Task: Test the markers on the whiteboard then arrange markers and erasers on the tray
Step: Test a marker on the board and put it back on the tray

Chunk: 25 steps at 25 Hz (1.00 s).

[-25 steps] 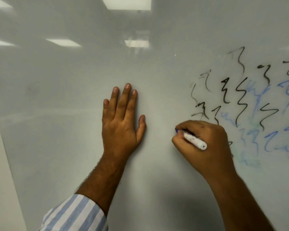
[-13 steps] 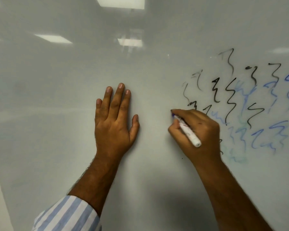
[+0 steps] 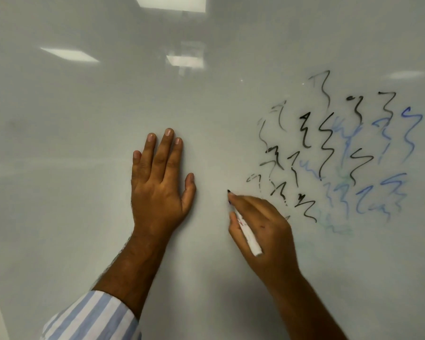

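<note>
Testing: right hand [image 3: 263, 229] pinched a marker [image 3: 247, 233], tip on the whiteboard [image 3: 84, 217]
Left hand [image 3: 160, 190]: flat, fingers straight
Done: squiggles [image 3: 326, 148], right of frame
Left: tray arranging; tray unseen
</note>
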### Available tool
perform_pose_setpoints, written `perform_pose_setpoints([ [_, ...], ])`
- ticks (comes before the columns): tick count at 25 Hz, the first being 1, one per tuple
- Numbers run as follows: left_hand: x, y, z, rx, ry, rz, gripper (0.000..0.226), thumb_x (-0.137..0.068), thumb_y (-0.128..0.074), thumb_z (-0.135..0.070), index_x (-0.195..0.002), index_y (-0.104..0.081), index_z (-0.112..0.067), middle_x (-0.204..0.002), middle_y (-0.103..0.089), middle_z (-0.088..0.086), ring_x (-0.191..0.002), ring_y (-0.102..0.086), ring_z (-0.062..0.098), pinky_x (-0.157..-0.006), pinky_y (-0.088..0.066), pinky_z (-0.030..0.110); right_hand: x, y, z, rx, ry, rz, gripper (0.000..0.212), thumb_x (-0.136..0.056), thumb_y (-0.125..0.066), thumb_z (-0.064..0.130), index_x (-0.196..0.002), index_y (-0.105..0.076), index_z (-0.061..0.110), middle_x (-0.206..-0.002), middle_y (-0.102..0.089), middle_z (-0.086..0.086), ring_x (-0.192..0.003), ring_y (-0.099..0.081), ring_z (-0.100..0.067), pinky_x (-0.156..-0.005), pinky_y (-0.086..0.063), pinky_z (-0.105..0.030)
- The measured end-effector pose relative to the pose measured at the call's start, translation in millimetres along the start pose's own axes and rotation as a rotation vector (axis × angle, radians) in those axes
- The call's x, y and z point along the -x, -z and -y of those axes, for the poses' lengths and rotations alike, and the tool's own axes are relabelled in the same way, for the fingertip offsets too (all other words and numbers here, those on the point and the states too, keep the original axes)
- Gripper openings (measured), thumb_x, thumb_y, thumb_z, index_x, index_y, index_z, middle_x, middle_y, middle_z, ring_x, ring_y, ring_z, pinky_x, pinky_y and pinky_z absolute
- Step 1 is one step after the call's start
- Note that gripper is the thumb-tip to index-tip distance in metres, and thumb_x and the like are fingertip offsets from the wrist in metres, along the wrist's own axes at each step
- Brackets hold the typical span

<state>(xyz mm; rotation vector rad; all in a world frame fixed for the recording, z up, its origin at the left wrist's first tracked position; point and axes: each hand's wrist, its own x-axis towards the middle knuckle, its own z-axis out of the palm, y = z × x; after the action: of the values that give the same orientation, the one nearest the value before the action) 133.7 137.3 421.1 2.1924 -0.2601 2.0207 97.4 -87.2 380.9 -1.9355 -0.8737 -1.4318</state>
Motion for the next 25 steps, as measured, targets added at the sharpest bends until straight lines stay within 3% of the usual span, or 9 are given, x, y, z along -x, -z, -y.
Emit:
perform_pose_setpoints([
  [4, 1.0, 0.2, 0.7, 0.009, 0.003, 0.005, 0.068, -0.103, -0.056, -0.037, -0.162, -0.037, -0.008, -0.172, -0.031, 0.011, -0.162, -0.02, 0.033, -0.131, -0.019, 0.056, -32.4, -19.2, 5.2, 0.04, 0.131, -0.007, 0.029, -0.098, -0.07, 0.016, -0.123, -0.077, 0.003, -0.107, -0.079, -0.009, -0.091, -0.075, -0.023, -0.082, -0.063, -0.035],
  [6, 0.9, 0.5, 1.1, 0.015, -0.002, 0.012, 0.068, -0.104, -0.057, -0.036, -0.162, -0.038, -0.008, -0.172, -0.031, 0.011, -0.162, -0.02, 0.033, -0.13, -0.021, 0.057, -38.0, -16.8, 2.3, 0.012, 0.081, -0.048, 0.027, -0.097, -0.07, 0.016, -0.12, -0.078, 0.004, -0.104, -0.079, -0.007, -0.088, -0.074, -0.021, -0.082, -0.062, -0.033],
  [11, 18.4, 0.4, -2.7, 0.022, 0.014, 0.014, 0.064, -0.103, -0.056, -0.025, -0.163, -0.037, -0.01, -0.172, -0.03, 0.01, -0.162, -0.021, 0.032, -0.13, -0.022, 0.057, -19.2, -3.3, 4.2, -0.075, -0.061, 0.117, 0.024, -0.091, -0.07, 0.018, -0.11, -0.083, 0.011, -0.088, -0.078, 0.0, -0.071, -0.072, -0.015, -0.066, -0.064, -0.037],
  [15, 25.4, 0.3, -5.5, 0.058, 0.021, 0.003, 0.064, -0.097, -0.052, -0.01, -0.16, -0.042, -0.008, -0.17, -0.035, 0.01, -0.161, -0.024, 0.033, -0.131, -0.019, 0.055, -32.0, 10.1, -13.6, 0.011, -0.016, -0.145, 0.027, -0.1, -0.07, 0.016, -0.121, -0.077, 0.001, -0.108, -0.079, -0.008, -0.092, -0.074, -0.016, -0.086, -0.061, -0.028],
  [21, 29.9, 1.1, -4.0, 0.184, 0.062, -0.006, 0.072, -0.085, -0.046, 0.023, -0.151, -0.055, -0.005, -0.157, -0.051, 0.015, -0.158, -0.034, 0.033, -0.13, -0.024, 0.053, -7.6, 19.4, -18.9, -0.037, -0.114, 0.003, 0.023, -0.092, -0.071, 0.017, -0.111, -0.081, 0.008, -0.093, -0.078, 0.001, -0.076, -0.072, -0.007, -0.073, -0.058, -0.018],
  [25, 34.4, 12.2, 1.1, 0.352, 0.058, 0.017, 0.071, -0.079, -0.043, 0.026, -0.139, -0.065, -0.005, -0.155, -0.049, 0.015, -0.154, -0.04, 0.026, -0.122, -0.04, 0.053, 11.3, 19.7, -2.8, -0.122, -0.288, 0.077, 0.021, -0.087, -0.071, 0.019, -0.104, -0.084, 0.017, -0.09, -0.078, 0.013, -0.077, -0.074, -0.004, -0.069, -0.06, -0.021],
])
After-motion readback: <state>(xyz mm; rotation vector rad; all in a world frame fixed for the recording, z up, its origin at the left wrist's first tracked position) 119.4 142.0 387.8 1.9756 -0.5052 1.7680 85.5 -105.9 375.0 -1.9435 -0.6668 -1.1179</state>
